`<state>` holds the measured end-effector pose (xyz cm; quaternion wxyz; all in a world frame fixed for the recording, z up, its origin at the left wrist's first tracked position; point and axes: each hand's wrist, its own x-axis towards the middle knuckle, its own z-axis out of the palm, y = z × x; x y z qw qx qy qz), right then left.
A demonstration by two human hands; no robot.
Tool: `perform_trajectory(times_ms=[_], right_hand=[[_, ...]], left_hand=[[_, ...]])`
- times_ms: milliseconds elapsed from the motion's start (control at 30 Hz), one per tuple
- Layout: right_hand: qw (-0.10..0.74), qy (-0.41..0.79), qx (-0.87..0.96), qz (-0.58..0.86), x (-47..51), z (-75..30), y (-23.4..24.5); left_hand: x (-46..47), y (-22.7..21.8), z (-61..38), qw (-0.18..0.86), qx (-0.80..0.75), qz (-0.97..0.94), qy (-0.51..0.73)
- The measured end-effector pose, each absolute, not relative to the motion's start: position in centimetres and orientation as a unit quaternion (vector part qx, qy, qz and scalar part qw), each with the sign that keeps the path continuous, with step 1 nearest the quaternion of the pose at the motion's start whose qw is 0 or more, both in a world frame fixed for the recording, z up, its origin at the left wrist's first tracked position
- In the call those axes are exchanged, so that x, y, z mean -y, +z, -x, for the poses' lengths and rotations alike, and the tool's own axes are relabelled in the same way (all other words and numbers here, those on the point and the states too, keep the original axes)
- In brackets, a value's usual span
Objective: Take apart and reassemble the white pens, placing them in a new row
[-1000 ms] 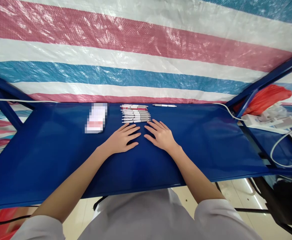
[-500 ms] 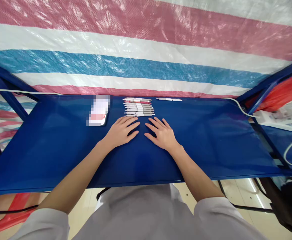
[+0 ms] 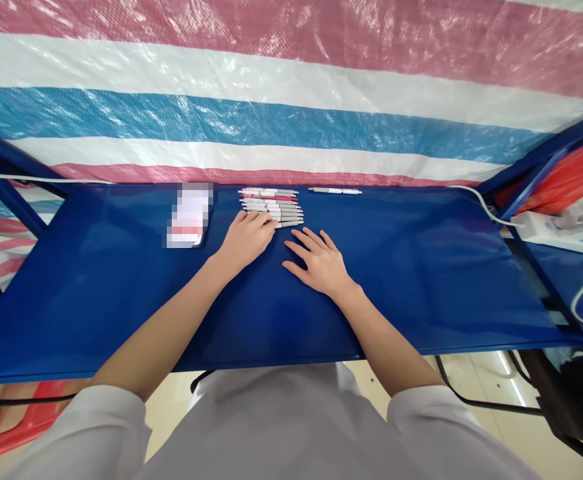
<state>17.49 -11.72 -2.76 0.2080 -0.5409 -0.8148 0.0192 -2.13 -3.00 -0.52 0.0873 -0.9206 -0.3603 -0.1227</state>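
Several pens lie side by side in a row near the back of the blue table; most are white and grey, and one is dark red. My left hand is over the near left end of this row, its fingers drawn together on the nearest pen and covering part of it. With fingers spread, my right hand rests flat on the table just in front of the row, holding nothing. A single white and grey pen lies apart by the back edge.
To the left lies a phone, largely pixelated. A striped plastic sheet hangs behind the blue table. At the right are a white cable, a blue frame post and a white power strip.
My left hand has moved forward onto the near pens, and its spread fingers have closed together. The right hand stays open in about the same place. The view has shifted slightly.
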Motion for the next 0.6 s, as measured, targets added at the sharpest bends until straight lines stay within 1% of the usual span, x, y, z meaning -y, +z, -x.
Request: perform_trajectory(times_ms=[267,400,500,600], right_hand=[[0.217,0.014,0.81,0.545,11.4,-17.5,-2.9],[0.215,0.019,0.809,0.547,11.4,-17.5,-2.9],[0.217,0.027,0.806,0.549,11.4,-17.5,-2.6],[0.243,0.064,0.792,0.556,11.2,-17.6,-1.9]], left_hand=[[2.8,-0.7,2.0,0.073,0.364,0.923,-0.103],[3.2,-0.3,1.8,0.046,0.379,0.92,-0.088],[3.4,0.3,1.8,0.007,0.398,0.912,-0.1],[3.4,1.0,2.0,-0.073,0.417,0.89,-0.168]])
